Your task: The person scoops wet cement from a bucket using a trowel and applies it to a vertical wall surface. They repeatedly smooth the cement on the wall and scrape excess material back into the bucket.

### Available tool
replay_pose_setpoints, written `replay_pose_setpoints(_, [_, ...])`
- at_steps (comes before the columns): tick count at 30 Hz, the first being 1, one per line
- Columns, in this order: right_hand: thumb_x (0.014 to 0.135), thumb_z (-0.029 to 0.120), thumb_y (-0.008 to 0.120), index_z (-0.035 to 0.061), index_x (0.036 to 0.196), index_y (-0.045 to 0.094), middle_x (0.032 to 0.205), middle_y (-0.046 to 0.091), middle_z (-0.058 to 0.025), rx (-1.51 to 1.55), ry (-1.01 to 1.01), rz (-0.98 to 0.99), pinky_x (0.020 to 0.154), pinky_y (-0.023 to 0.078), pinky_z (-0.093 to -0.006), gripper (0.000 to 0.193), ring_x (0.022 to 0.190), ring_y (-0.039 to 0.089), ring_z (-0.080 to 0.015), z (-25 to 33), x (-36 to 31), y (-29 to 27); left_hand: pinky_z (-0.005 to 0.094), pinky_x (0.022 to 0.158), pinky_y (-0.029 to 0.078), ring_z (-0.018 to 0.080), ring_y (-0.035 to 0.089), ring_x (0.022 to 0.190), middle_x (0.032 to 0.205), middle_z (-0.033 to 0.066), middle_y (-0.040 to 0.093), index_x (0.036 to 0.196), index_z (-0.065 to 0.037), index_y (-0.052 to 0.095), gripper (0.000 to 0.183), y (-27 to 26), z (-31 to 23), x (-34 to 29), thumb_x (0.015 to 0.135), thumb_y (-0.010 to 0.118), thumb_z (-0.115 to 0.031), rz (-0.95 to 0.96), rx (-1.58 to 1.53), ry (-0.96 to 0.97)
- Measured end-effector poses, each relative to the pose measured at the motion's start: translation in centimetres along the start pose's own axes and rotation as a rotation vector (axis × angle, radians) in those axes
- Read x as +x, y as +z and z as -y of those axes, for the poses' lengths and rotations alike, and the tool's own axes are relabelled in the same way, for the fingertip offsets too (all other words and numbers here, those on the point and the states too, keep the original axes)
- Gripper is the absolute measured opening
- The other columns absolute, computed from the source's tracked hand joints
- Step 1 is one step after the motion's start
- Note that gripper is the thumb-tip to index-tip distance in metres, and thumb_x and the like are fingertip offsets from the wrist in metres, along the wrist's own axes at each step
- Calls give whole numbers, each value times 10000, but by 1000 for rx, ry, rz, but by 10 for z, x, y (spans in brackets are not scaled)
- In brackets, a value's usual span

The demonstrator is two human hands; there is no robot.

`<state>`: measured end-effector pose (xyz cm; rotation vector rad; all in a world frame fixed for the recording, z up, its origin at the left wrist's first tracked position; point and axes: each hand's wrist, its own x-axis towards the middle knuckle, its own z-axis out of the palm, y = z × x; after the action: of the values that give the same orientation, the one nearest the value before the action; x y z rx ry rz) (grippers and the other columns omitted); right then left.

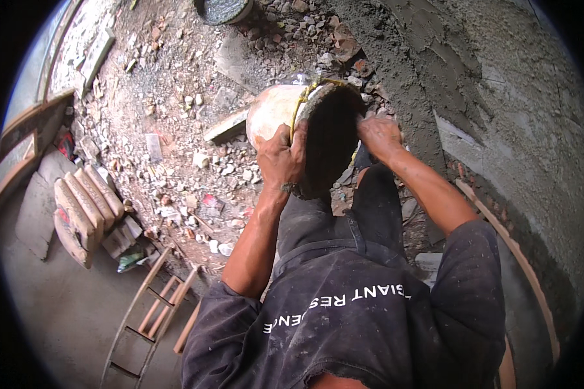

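Wall (519,149): one, along my right side, grey, with rough darker mortar over part of its face. Rubble (182,117): one broad spread across the ground ahead and to my left, loose stones and broken bits, too many to count.

Ladder (136,336): one, at lower left; three dark rungs seen, the rest cut off by the edge of view. Sacks (88,211): at least four, tan, leaning together in a row at far left.

Bucket (266,117): one, pale outside, above the rubble and in front of my legs. It is tipped over, mouth turned to my right and toward me, inside too dark to read. Second bucket (224,11): one, at the top edge, partly out of view, with grey matter in it.

Planks: one (229,126) lying partly behind the tipped bucket, its near end showing to the left.

Hands: two, both on the tipped bucket. Left hand (282,152) grips the near left part of the rim, fingers bent over it. Right hand (379,135) is closed at the right edge of the mouth, fingertips partly hidden.

Yellow strip (298,109): one, running along the rim, passing by my left fingers. Red scrap (212,202): one, on the rubble, left of my left forearm.
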<state>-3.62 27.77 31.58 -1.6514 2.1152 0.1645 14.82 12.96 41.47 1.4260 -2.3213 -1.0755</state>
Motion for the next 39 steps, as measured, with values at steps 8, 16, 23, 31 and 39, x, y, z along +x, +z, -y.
replay_pose_setpoints(8, [759,290,587,67,880,633,782,656,-165,407,-56,118,668,534,-443,258,752,654,-334,65,-44,-47,205,507,291,20,377,591,651,-86,477,771,-23,606,278,-45,-37,0,941,558,-238,-148,-517,-28])
replay_pose_setpoints(16, [755,284,613,45,978,573,848,642,-227,633,139,190,745,492,-494,329,845,620,-409,71,-48,-99,197,476,241,6,331,539,600,-95,442,703,-81,576,309,-63,-21,-8,946,552,-270,-267,-560,-127])
replay_pose_setpoints(23, [744,317,650,44,1057,601,898,645,-233,575,271,52,760,495,-478,418,848,625,-405,33,-61,-110,278,495,347,83,415,567,597,-6,486,797,24,605,406,-47,7,7,941,521,-346,-346,-303,-295])
replay_pose_setpoints(31, [753,319,615,19,1076,599,923,641,-242,565,197,68,801,476,-496,440,862,610,-432,-33,-20,-123,344,497,348,139,396,557,568,51,460,737,57,545,512,3,59,-33,929,508,-416,-406,-177,-454])
replay_pose_setpoints(39, [772,224,653,-43,867,564,715,570,-68,1486,699,13,419,455,-258,297,560,544,-118,-267,9,-148,347,521,350,150,395,562,577,49,440,697,32,513,486,32,71,-51,947,492,-384,-360,-131,-521])
